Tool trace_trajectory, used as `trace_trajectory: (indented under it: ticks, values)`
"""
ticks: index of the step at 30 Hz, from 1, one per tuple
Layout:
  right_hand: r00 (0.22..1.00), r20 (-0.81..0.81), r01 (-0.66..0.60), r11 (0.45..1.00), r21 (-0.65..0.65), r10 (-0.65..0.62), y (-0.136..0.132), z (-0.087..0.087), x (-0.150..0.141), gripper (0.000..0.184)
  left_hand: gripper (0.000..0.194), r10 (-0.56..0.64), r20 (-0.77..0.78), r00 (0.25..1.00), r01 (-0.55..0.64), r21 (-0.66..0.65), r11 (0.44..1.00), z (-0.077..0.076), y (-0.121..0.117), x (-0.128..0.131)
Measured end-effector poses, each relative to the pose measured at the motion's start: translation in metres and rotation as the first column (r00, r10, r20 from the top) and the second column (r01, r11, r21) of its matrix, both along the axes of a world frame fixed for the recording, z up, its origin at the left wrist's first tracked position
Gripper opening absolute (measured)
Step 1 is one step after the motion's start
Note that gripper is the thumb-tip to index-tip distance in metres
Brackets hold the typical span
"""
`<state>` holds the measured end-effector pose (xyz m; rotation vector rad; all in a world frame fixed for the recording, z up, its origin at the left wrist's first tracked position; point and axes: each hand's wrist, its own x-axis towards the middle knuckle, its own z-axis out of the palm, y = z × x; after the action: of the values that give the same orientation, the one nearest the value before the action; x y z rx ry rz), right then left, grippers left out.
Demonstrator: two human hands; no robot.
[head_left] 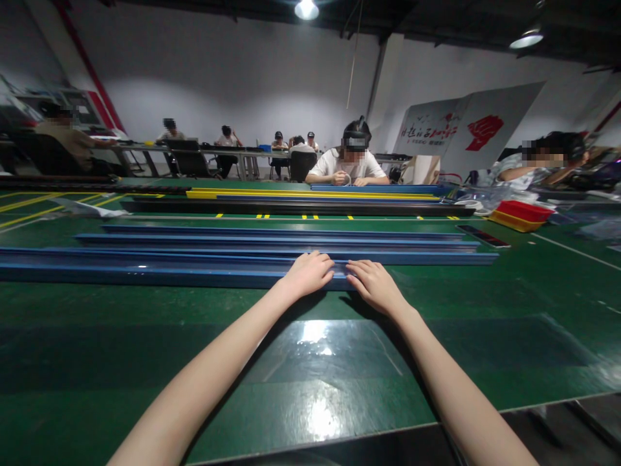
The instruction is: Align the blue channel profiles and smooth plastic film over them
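Observation:
A long blue channel rail lies nearest me on the green table, running from the left edge of view to its right end under my hands. My left hand is closed over it near that end, fingers across the far edge and thumb on the near side. Just to the right, my right hand grips the end of the same rail between fingertips and thumb. Right behind lie several more blue rails, parallel to it; one reaches farther right than my hands.
Farther back are a black rail and a yellow rail. A phone and a red tray lie to the right. Opposite sits a co-worker with both hands at the table. The green tabletop's near edge runs below my arms.

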<state>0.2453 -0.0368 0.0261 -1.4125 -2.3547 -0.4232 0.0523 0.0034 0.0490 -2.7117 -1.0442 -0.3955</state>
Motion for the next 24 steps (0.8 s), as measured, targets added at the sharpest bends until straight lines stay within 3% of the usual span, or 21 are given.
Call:
trace_trajectory:
  ticks: [13,18,24]
  values:
    - [0.991,-0.01,0.134,0.984,0.116,-0.133,0.003,0.001,0.011,0.039,0.03,0.133,-0.029,0.991,-0.133,-0.003,0.991,0.01,0.0,-0.005]
    - [0.987,0.002,0.158,0.983,0.094,-0.159,0.003,0.002,0.011,0.042,0.03,0.204,-0.045,0.978,-0.203,0.014,0.979,0.014,0.001,-0.008]
    - [0.996,-0.009,0.09,0.995,0.033,-0.089,0.002,0.001,0.006,0.038,0.027,0.133,-0.001,0.991,-0.133,0.004,0.991,0.01,-0.002,-0.003]
